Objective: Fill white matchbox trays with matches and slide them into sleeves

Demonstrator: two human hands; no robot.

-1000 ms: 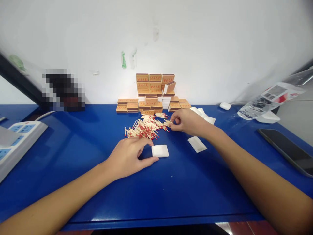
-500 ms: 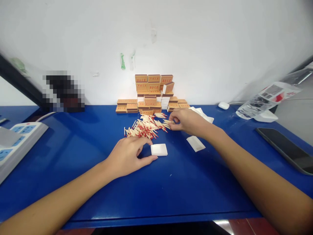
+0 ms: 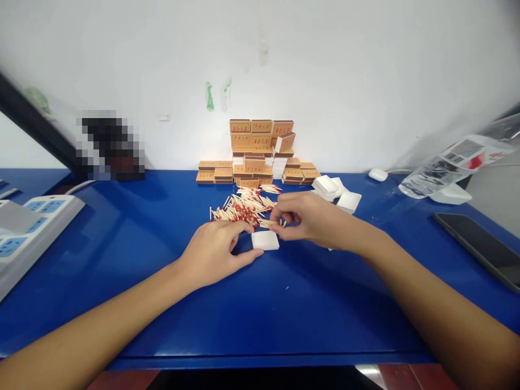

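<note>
Right hand (image 3: 304,215): pinching matches (image 3: 266,223), by white tray's (image 3: 265,241) far edge | Left hand (image 3: 214,253): gripping tray's left end

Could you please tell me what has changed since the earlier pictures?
The right hand has moved from the right edge of the match pile toward the person, holding a few matches near the small white box. More of the white pieces behind it shows. The left hand stays at the box's left end; the stacked matchboxes look unchanged.
</note>
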